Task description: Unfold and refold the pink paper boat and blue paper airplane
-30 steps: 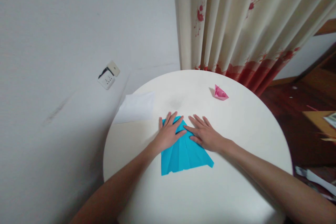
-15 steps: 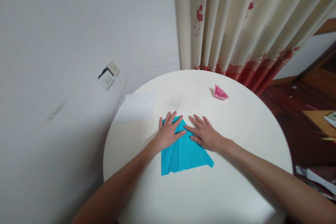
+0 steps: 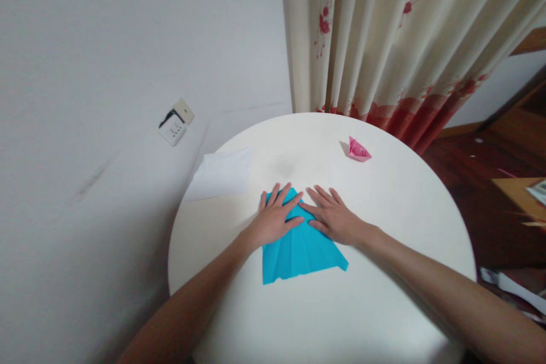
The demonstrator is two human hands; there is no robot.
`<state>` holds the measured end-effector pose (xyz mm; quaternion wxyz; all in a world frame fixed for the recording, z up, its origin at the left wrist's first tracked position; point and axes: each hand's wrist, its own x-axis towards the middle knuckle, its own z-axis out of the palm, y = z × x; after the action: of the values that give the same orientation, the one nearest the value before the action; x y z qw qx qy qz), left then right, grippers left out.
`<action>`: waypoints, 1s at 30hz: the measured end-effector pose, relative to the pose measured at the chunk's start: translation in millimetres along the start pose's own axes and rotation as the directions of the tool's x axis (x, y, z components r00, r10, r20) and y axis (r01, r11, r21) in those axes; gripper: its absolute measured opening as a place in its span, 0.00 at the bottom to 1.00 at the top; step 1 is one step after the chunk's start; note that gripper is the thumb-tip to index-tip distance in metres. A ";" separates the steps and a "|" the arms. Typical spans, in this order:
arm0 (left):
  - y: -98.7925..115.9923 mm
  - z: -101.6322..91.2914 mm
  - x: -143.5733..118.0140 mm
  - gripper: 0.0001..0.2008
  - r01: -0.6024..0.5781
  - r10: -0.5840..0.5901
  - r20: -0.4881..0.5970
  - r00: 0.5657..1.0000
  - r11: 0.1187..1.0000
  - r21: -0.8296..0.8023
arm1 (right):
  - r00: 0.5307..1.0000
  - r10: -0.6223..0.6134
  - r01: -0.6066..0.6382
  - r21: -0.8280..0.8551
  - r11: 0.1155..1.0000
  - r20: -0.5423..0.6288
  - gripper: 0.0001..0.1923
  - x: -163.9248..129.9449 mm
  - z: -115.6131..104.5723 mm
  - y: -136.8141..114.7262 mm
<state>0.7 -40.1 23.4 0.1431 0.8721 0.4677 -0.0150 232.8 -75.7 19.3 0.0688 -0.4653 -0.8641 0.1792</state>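
While both hands (image 3: 301, 217) press flat (fingers spread) on blue paper (image 3: 301, 250), table (image 3: 384, 296) edges well apart.

The blue paper (image 3: 298, 250) lies flat on the table, folded into a shape with a pointy top and a wide bottom. Fold lines run down it. Its pointy top sits under both flat hands, and its wide bottom spreads out below them.
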 end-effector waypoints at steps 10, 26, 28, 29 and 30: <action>0.6 3.9 2.5 0.35 0.096 -0.096 -0.045 0.994 0.995 0.008 | 1.000 0.005 -0.005 -0.002 1.000 -0.009 0.29 0.0 1.5 0.6; -0.4 2.7 4.5 0.37 0.099 -0.099 -0.032 0.995 0.995 0.006 | 1.000 0.000 -0.001 -0.034 0.999 -0.018 0.32 -0.3 5.6 1.9; 0.6 0.9 4.4 0.37 0.099 -0.098 -0.025 0.995 0.995 0.005 | 1.000 0.000 -0.001 -0.038 0.999 -0.027 0.32 -0.6 6.5 2.2; 1.0 0.1 4.3 0.37 0.097 -0.097 -0.019 0.995 0.995 0.003 | 0.999 -0.001 -0.001 -0.041 0.999 -0.032 0.32 -0.8 6.9 2.4; 1.3 -0.4 4.3 0.37 0.095 -0.095 -0.014 0.995 0.995 0.001 | 0.999 -0.001 0.000 -0.044 0.999 -0.038 0.32 -0.9 7.2 2.5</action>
<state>4.1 -37.2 23.4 0.1380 0.8490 0.5098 -0.0163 233.2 -77.0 11.8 0.0747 -0.4698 -0.8665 0.1512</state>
